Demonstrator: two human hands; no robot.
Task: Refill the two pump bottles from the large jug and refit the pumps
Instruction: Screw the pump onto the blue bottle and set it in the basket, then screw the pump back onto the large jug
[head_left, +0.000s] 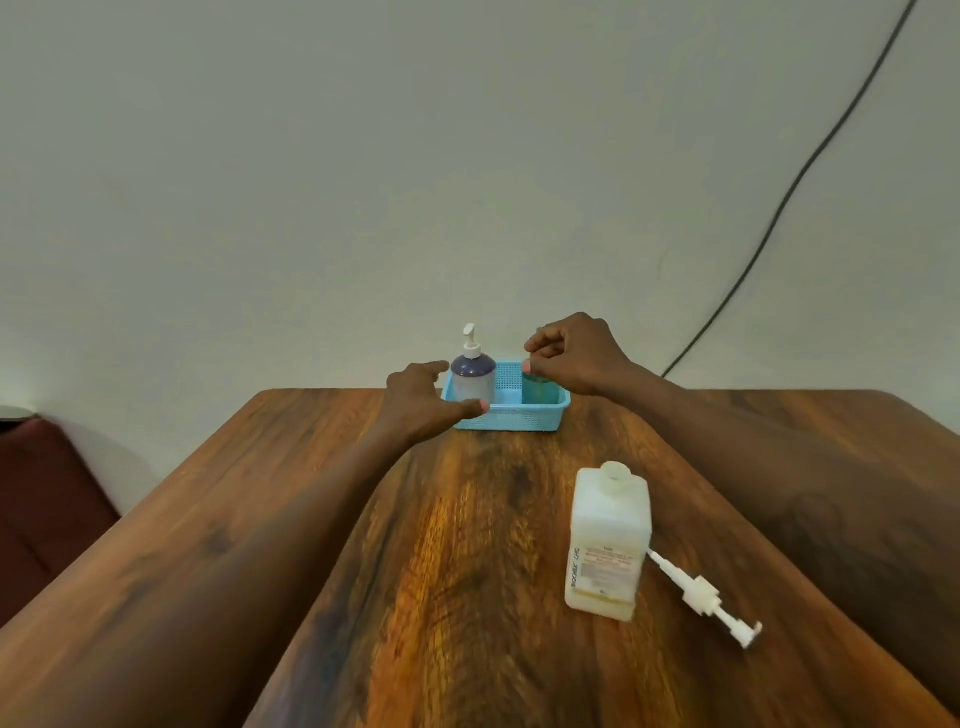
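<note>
Left hand (423, 402) spread open on basket (511, 421), right hand (569, 358) pinched on teal bottle (540, 389); jug (608, 545) label unreadable.

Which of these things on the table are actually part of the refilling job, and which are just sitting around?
Part of the job:
large jug, open
loose pump beside it
purple pump bottle
teal bottle
blue basket holding both
left hand, right hand

Just around:
dark cable on the wall
red seat

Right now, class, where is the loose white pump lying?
In the head view, the loose pump lies flat on the table, at the right, just beside the large jug.
</note>
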